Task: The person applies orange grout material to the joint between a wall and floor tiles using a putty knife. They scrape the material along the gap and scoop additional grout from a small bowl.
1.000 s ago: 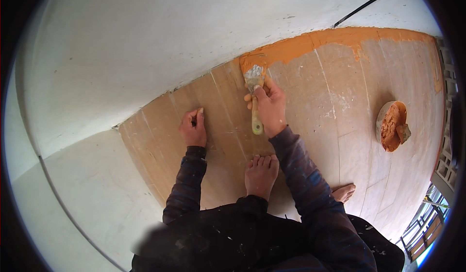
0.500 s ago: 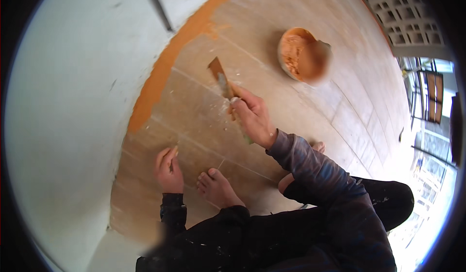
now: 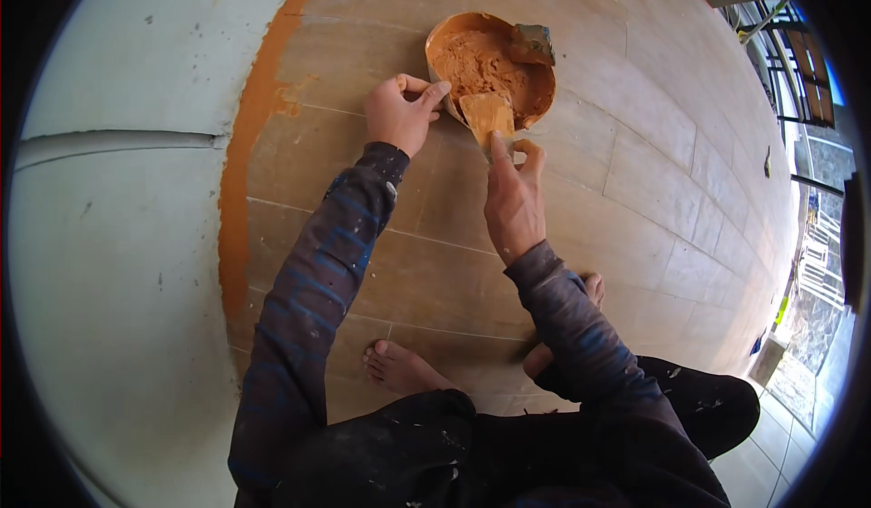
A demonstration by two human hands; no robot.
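A round bowl (image 3: 547, 86) of thick orange paste (image 3: 476, 59) stands on the tiled floor ahead of me. At its near left rim is my left hand (image 3: 399, 113), thumb and fingers closed on the edge. My right hand (image 3: 517, 204) grips a putty knife (image 3: 487, 113), index finger stretched along it. The knife's wide blade, coated in orange, lies over the near rim; its handle is mostly hidden in my hand. A small grey-green block-like piece (image 3: 537, 43), smeared with orange, rests at the bowl's far right rim.
Along the foot of the white wall (image 3: 118, 254) on the left runs a band of orange paste (image 3: 238, 172). My bare feet (image 3: 404, 367) are on the wood-look floor tiles (image 3: 435, 277). Slatted furniture (image 3: 807, 73) stands at the far right, beside a bright area.
My left hand has come up from near my foot to the bowl's rim. My right hand has brought the putty knife from beside the wall to the bowl. The view has shifted.
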